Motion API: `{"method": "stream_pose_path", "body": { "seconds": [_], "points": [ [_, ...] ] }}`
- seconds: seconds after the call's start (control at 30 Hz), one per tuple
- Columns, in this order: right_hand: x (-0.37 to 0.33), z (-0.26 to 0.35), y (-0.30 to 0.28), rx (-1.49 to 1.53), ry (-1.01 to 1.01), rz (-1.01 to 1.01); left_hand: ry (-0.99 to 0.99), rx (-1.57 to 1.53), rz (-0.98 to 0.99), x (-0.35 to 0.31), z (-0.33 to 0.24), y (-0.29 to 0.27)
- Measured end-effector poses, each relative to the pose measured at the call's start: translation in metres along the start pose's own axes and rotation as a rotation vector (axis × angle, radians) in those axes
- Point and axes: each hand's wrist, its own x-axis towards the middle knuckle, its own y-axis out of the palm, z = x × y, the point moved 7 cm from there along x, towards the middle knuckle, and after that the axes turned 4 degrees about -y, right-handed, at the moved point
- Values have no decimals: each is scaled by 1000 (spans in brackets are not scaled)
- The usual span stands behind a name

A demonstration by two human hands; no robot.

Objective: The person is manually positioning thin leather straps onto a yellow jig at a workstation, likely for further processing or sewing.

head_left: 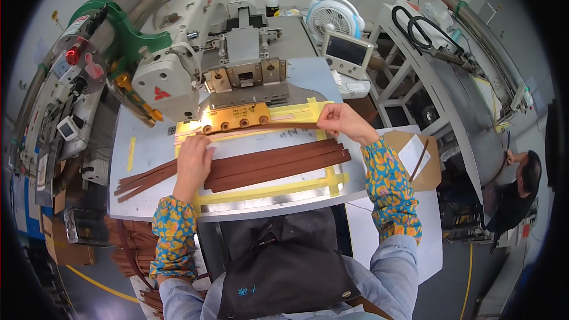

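Note:
A narrow brown strap (296, 125) runs along the near edge of a yellow metal clamp block (236, 120) with several round screws on it. My right hand (347, 123) pinches the strap's right end. At the block's left end, my left hand (194, 163) rests with fingers stretched forward, fingertips by the strap line; whether they press on it is partly hidden. Between my hands and me lies a row of several flat brown straps (275, 165), their left ends fanned out past my left wrist. Yellow tape (272, 193) borders this part of the pale work table (145, 184).
A white sewing machine head (166, 86) stands just beyond my left hand, its lamp lit. Behind the block are metal fixtures (246, 77). A control screen (347, 53) and a fan (335, 18) stand back right. A cardboard box (430, 169) sits right; another person (521, 186) is far right.

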Motion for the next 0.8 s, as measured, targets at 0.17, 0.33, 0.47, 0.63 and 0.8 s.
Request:
{"method": "stream_pose_path", "body": {
  "seconds": [0.17,0.33,0.47,0.63,0.8],
  "points": [
    [-58,54,57,235,-69,320,291,82,-22,12,-67,19],
    [-61,22,-3,-603,-266,-130,123,17,-91,-23,8,4],
    [-71,-5,-8,-961,-282,-172,-578,-463,-125,-81,116,-27],
    [-71,0,-7,-843,-287,-178,-721,-724,-475,-114,181,-51],
    [-65,-29,-39,-107,-79,-209,-931,-17,-114,-112,187,-80]
  ]
}}
